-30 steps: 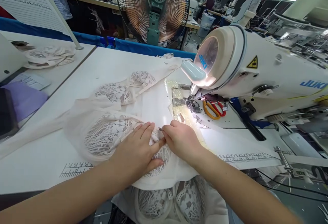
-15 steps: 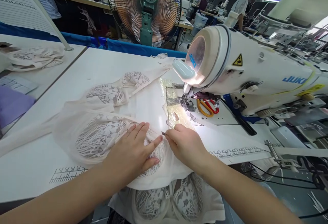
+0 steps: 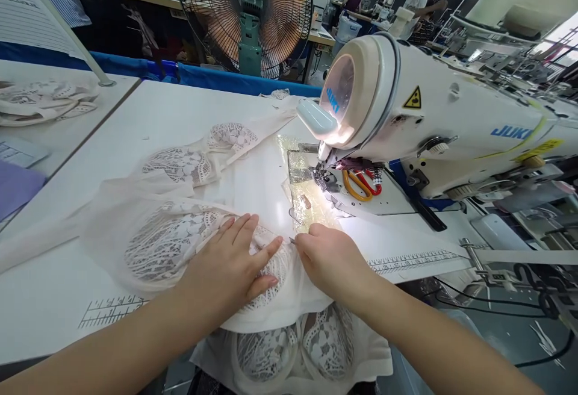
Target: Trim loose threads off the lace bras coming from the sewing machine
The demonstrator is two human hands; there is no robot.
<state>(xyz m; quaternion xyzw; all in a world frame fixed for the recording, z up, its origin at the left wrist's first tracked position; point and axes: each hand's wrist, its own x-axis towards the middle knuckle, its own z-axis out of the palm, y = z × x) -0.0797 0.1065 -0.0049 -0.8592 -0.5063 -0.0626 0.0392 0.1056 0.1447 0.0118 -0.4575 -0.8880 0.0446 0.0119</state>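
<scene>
A white lace bra (image 3: 153,244) lies spread on the table in front of me. My left hand (image 3: 226,256) rests flat on its lace, fingers stretched and thumb apart, pressing the fabric down. To the right, my right hand (image 3: 332,259) is closed around a small tool with a thin metal tip (image 3: 292,240); the fist hides the rest, so I cannot tell its exact kind. This tip points left at the fabric edge, close to my left fingertips. Another white lace bra (image 3: 266,356) hangs below the table edge, near my lap.
A JUKI sewing machine (image 3: 424,112) stands at the right, its lamp lighting the needle area. Orange and red scissor handles (image 3: 356,185) lie beneath its arm. Rulers (image 3: 415,259) mark the table's front. Behind are a large fan (image 3: 253,15) and a person (image 3: 419,0).
The view has shifted slightly, so the table and machine appear a little further left and up. My right hand and the tool tip have moved slightly right, away from my left fingers.
</scene>
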